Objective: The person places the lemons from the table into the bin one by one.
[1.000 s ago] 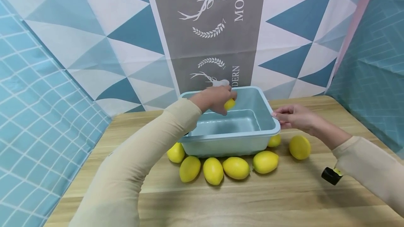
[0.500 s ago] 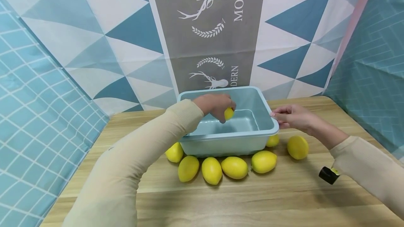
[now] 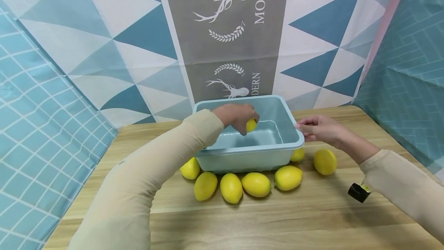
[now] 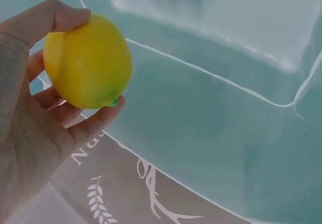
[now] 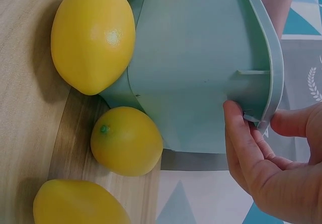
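Note:
My left hand holds a yellow lemon between thumb and fingers, inside the open top of a light blue plastic basin. In the left wrist view the lemon's green tip points away from the palm, above the basin's bare floor. At the basin's right side, my right hand pinches the rim, thumb on top and fingers beneath, as the right wrist view shows. Several lemons lie in a row along the basin's front. Another lemon sits apart at the right, below the right hand.
The basin stands on a wooden table near its back edge. A patterned cloth backdrop rises right behind it, with blue tiled sheets at both sides. A small black device hangs at the right wrist.
The left hand has lowered a little into the basin with the lemon, then stayed nearly still. The right hand keeps its grip on the rim. The whole view has shifted slightly.

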### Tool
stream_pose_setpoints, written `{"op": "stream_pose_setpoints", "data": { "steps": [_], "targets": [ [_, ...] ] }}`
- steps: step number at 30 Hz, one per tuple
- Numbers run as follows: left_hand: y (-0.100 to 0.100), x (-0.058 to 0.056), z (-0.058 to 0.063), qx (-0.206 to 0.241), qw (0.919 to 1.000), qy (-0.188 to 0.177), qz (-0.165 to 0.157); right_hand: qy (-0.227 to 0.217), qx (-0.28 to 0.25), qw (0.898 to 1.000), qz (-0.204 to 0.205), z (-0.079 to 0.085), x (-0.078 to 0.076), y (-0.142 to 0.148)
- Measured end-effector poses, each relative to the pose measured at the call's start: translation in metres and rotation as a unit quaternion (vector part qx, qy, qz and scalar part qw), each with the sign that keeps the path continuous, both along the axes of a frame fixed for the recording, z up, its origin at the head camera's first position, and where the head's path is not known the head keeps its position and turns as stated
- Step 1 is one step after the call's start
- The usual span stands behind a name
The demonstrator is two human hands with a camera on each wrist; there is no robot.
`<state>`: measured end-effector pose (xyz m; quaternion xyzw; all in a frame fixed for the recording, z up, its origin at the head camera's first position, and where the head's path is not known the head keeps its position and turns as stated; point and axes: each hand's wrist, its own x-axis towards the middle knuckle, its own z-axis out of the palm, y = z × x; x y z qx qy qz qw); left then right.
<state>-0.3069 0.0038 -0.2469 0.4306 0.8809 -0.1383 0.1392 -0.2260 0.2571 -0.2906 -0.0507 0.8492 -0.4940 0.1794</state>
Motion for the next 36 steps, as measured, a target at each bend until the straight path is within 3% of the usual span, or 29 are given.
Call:
{"op": "stream_pose_setpoints", "data": {
  "steps": [4, 12, 16, 22, 29, 36],
  "targets": [
    [-0.002, 0.002, 0.003, -0.004, 0.9998, 0.005, 0.016, 0.0, -0.005, 1.0, 0.0, 0.0, 0.0, -0.003],
    [-0.014, 0.014, 0.025, 0.02, 0.9983, 0.043, 0.034, 0.001, 0.0, 1.0, 0.001, 0.001, 0.0, -0.006],
    [-0.025, 0.029, 0.036, 0.051, 0.9964, 0.057, 0.036, 0.0, 0.002, 1.0, 0.0, 0.001, 0.0, -0.005],
    [-0.044, 0.056, 0.046, 0.088, 0.9909, 0.102, 0.007, -0.004, 0.006, 1.0, 0.002, 0.001, 0.0, -0.001],
    [-0.068, 0.079, 0.044, 0.139, 0.9806, 0.138, -0.019, -0.008, 0.003, 1.0, 0.009, 0.0, 0.0, 0.002],
    [-0.083, 0.102, 0.035, 0.195, 0.965, 0.167, -0.052, -0.007, 0.005, 1.0, 0.011, 0.0, 0.0, 0.001]
  ]
}}
